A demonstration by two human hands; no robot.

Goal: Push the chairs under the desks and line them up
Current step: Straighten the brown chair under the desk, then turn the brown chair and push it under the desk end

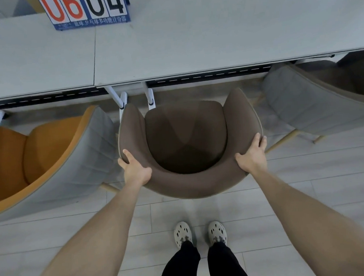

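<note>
- The brown chair [186, 137] stands on the pale plank floor [306, 194] in front of the desks [214, 41], its open side facing them.
- Its seat lies wholly outside the desk edge; only the tips of the 2 armrests come near the white desk legs [150, 97].
- The left hand [134, 170] grips the left curve of the backrest: its fingers [126, 155] curl over the top rim, and 1 wraps down the outer side.
- The right hand [251, 155] grips the right curve: the thumb lies on the inner padded face, and the fingers [260, 139] fold round the outer edge.
- The backrest thus runs between the 2 hands, with the seat ahead of the fingertips and toward the desks.
- An orange chair [40, 149] with a grey back stands just beside it on the left, turned at an angle and also outside the desk.
- A grey-backed chair [314, 105] stands on the right, its front partly under the desk.
- A score board [86, 10] with large red and black digits sits on the desktop at the far left.
- The person's 2 light shoes [183, 232] stand on the floor behind the brown chair.
</note>
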